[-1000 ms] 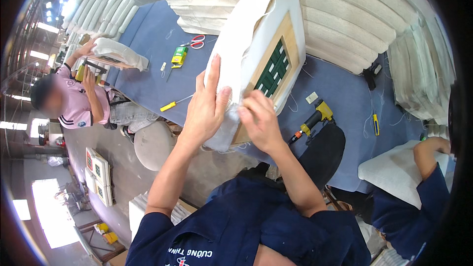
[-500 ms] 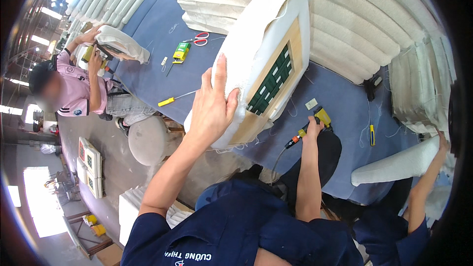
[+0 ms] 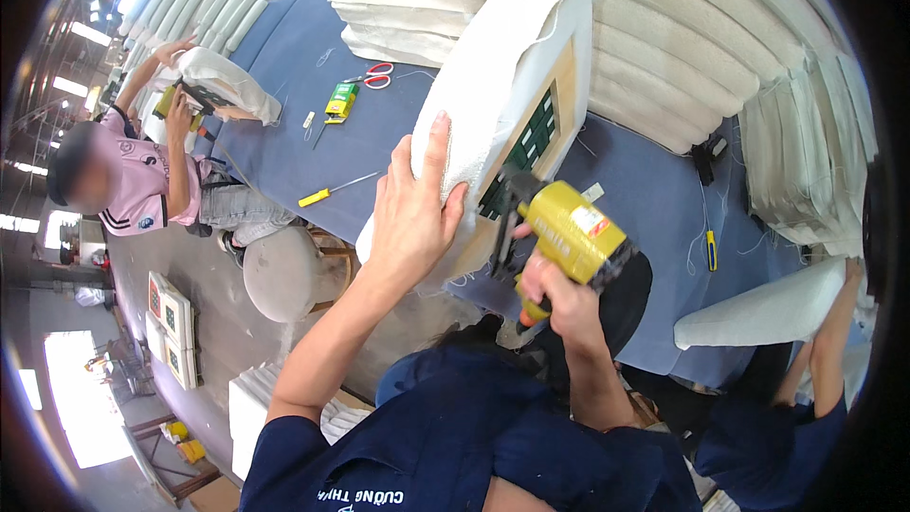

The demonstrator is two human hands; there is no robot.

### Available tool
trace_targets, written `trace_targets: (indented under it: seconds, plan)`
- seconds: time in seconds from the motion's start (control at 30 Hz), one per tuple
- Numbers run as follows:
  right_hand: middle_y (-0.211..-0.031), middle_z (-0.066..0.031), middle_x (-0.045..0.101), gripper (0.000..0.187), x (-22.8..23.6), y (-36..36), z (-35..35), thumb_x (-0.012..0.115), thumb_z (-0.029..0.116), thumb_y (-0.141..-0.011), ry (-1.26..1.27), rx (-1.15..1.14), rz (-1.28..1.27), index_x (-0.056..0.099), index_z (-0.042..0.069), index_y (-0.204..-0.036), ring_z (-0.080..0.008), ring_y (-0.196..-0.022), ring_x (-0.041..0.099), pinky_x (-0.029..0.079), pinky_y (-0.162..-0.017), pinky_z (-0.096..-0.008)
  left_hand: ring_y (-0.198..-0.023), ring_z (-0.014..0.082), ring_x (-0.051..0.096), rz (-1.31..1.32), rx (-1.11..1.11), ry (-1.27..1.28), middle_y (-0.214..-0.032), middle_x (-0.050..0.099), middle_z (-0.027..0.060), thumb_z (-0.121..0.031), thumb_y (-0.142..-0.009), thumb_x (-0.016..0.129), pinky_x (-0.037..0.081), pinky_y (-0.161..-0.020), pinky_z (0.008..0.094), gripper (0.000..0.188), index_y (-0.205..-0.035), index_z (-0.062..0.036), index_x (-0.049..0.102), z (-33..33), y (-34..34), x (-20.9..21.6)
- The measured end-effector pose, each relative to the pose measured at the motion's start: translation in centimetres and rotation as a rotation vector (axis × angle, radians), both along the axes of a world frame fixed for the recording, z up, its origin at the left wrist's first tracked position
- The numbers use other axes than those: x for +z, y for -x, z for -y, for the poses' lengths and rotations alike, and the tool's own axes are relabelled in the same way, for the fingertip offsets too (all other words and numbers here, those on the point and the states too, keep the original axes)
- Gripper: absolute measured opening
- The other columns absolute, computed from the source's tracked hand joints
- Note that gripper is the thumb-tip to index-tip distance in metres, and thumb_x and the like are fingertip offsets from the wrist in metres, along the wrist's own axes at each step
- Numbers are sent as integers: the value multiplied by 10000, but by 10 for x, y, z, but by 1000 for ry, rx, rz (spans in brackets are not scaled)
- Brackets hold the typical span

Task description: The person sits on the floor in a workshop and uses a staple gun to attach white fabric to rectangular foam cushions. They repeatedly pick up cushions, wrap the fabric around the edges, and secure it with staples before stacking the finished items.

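Note:
My left hand [image 3: 412,209] grips the near side of a white fabric-covered seat cushion [image 3: 488,66], its fingers spread over the cloth and thumb bent inward. The cushion stands tilted on edge, showing a wooden frame and dark green woven webbing [image 3: 533,137] on its underside. Wrapped around the handle of a yellow-and-black staple gun [image 3: 576,228] is my right hand [image 3: 561,299]. The gun's black nose is at the cushion's underside, close to the wooden frame; whether it touches cannot be made out.
On the blue tabletop [image 3: 275,147] lie red-handled scissors [image 3: 377,76], a green-and-yellow box [image 3: 342,102] and yellow screwdrivers [image 3: 314,198]. Cushions [image 3: 678,57] are stacked behind. A person in pink [image 3: 152,166] works at left; another person's arm [image 3: 827,351] holds a white cushion at right.
My right hand has lifted the staple gun off the tabletop and brought it up and left to the cushion's underside. My left hand keeps its grip.

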State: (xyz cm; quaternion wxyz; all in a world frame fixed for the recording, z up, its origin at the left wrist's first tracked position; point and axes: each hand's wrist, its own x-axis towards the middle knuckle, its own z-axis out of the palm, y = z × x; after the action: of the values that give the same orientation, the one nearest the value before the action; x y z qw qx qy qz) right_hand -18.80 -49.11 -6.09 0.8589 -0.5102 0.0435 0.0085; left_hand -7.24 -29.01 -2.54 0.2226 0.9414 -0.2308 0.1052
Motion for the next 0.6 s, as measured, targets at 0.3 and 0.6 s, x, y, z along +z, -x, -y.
trace_targets:
  seconds: [0.3,0.6]
  plan:
    - [-835,50,621,180,2,-5,-17,695,110,-1089,-159,197,-224,708,49,-1259,-17,-602,498,405,-539,-229,-1262,533,563,-55,-45,-16,-1501,452,374,-19,-864,761,468,-1066,565,1056,-1765,-177,233,0,5,3]
    - [-742,45,494,149,-12,-16,-31,692,169,-1094,-121,186,-201,623,44,-1140,-42,-584,434,376,-547,-243,-1319,527,563,-79,-13,13,-1574,429,303,14,-919,671,473,-1129,549,966,-1762,-159,234,-11,3,-1]
